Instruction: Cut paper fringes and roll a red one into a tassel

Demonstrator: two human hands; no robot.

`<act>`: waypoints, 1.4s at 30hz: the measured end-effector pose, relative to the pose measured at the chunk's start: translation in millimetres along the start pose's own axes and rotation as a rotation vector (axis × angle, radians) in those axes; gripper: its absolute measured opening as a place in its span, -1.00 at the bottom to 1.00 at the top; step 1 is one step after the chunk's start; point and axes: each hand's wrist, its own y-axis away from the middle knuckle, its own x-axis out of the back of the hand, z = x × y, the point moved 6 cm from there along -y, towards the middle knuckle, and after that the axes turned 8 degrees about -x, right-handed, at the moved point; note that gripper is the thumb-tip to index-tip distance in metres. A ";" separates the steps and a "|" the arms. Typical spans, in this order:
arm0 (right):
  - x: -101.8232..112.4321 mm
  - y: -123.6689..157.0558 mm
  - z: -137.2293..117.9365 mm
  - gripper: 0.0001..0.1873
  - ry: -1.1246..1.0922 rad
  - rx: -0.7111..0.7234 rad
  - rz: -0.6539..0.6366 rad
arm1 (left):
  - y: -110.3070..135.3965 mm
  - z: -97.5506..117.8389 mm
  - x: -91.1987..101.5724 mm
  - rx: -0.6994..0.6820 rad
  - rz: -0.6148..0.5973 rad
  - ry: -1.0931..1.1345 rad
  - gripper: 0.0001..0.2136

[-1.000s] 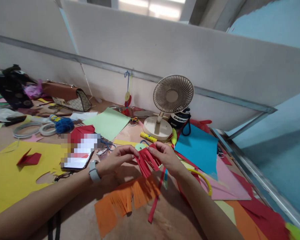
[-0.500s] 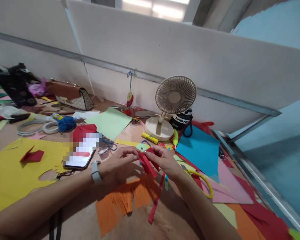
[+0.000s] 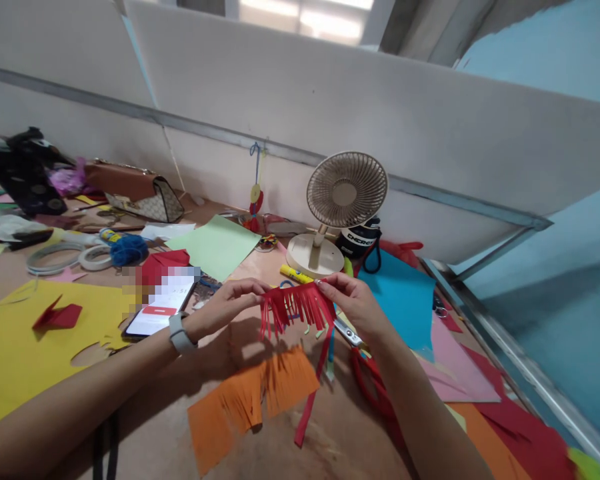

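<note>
A red paper strip cut into fringe is stretched out between my two hands above the table, its fringe hanging down. My left hand pinches its left end between thumb and fingers. At the other end, my right hand grips the top edge. Below them lies a sheet of orange fringed paper. A narrow red strip runs down beside it. Scissors with red handles lie partly hidden by my right forearm.
A desk fan stands behind my hands, with a yellow glue stick at its base. To the left are a phone, yellow paper and tape rolls. Blue paper and pink paper lie right.
The red fringed paper, bunched between my fingers before, is now spread wide. My hands have moved apart. The red-handled scissors now show by my right forearm; the yellow loop there is out of sight.
</note>
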 end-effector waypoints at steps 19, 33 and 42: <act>9.5 -0.4 -0.7 -0.67 -0.145 -0.021 0.051 | -1.1 -10.6 6.7 0.104 0.048 0.388 -0.93; 40.1 1.7 -16.2 -0.66 -0.051 0.052 0.217 | -9.9 -22.5 35.9 0.130 0.137 0.251 -0.97; 43.2 -4.4 -10.5 -0.66 0.062 0.076 0.241 | -10.9 -18.4 39.9 0.165 0.126 0.156 -0.94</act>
